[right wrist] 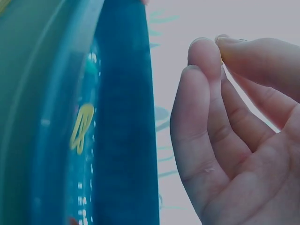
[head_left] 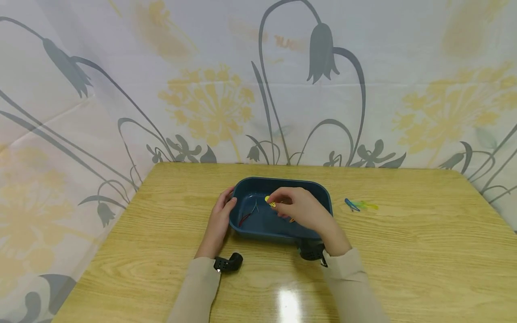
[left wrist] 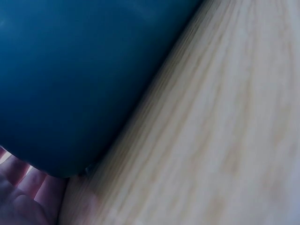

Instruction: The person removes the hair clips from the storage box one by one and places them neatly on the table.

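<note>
A dark blue rectangular plastic tub (head_left: 258, 235) stands on the wooden table. My left hand (head_left: 220, 211) holds its left end, with the thumb at the rim and the fingers along the outer wall. Over the tub, my right hand (head_left: 300, 208) pinches a small yellow hair clip (head_left: 267, 199) between thumb and forefinger; the fingertips hide part of it. Inside the tub lie a red clip (head_left: 243, 219) and a thin green clip (head_left: 255, 207) at the left. A yellow-orange clip (head_left: 291, 220) shows under my right hand, and a yellow clip (right wrist: 82, 129) appears through the right wrist view.
Right of the tub, a blue clip (head_left: 352, 205) lies on the table (head_left: 412, 251) beside some yellow-green clips (head_left: 366, 205). A flower-printed cloth (head_left: 218, 98) hangs behind the table. Black wrist cameras (head_left: 229, 262) sit near the tub's front side.
</note>
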A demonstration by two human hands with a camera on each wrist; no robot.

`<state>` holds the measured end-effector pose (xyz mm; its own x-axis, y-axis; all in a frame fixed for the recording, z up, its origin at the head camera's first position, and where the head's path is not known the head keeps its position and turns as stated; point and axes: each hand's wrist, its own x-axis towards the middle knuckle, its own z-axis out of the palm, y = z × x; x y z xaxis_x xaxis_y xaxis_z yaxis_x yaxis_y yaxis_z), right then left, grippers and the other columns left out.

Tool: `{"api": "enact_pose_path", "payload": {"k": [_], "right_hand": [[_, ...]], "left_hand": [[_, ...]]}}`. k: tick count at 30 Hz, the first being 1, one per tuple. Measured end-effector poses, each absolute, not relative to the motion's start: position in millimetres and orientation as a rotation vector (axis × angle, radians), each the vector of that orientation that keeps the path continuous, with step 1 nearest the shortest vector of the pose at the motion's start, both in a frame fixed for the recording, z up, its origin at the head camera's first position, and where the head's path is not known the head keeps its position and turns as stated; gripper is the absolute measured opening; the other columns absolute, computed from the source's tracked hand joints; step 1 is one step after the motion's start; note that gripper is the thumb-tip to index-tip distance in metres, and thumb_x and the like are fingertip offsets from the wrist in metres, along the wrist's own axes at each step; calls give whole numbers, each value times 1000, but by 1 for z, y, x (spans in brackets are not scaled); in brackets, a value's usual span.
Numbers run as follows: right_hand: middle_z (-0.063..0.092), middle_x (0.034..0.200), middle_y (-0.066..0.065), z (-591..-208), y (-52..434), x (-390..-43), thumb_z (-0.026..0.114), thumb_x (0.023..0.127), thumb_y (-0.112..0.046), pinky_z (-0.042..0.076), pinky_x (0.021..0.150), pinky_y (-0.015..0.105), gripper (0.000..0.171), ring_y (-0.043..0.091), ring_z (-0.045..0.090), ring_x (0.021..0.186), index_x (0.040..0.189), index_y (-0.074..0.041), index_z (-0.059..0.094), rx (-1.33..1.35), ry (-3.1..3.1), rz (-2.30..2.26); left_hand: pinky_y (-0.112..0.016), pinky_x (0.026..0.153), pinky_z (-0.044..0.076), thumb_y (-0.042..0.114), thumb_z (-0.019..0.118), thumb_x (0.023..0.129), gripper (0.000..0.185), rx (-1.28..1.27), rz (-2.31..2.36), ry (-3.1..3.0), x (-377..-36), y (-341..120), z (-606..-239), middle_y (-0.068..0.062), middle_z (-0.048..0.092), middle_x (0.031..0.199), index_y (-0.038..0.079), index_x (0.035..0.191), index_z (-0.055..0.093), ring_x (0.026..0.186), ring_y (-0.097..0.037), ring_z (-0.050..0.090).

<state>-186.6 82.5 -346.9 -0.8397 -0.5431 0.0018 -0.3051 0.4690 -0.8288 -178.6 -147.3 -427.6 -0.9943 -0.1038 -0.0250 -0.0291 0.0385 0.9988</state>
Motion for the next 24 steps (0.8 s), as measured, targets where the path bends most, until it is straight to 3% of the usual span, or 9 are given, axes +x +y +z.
{"api": "enact_pose_path", "payload": {"k": [10, 16, 24], "right_hand": [[61, 110, 12, -352, 110, -192, 51, 94, -13, 52, 74, 39, 18, 29, 65, 79, 107, -12, 63, -724, 2430, -1364], [61, 114, 4, -350, 125, -192, 52, 93, -19, 48, 78, 38, 18, 25, 63, 84, 108, -18, 63, -713, 2533, -1270], [63, 110, 5, -348, 138, -195, 57, 91, -29, 50, 80, 39, 29, 26, 62, 90, 115, -13, 61, -681, 2503, -1289]], "left_hand": [[-42, 107, 27, 26, 46, 96, 41, 129, -2086, -2229, -179, -148, -429, -7, 45, 135, 16, 136, 42, 126, -22, 39], [-42, 108, 26, 26, 46, 96, 41, 122, -2083, -2236, -180, -148, -429, -7, 44, 137, 15, 136, 42, 127, -22, 38], [-42, 109, 25, 26, 46, 97, 42, 135, -2095, -2242, -179, -148, -427, -6, 43, 138, 15, 136, 42, 128, -22, 36]]}}
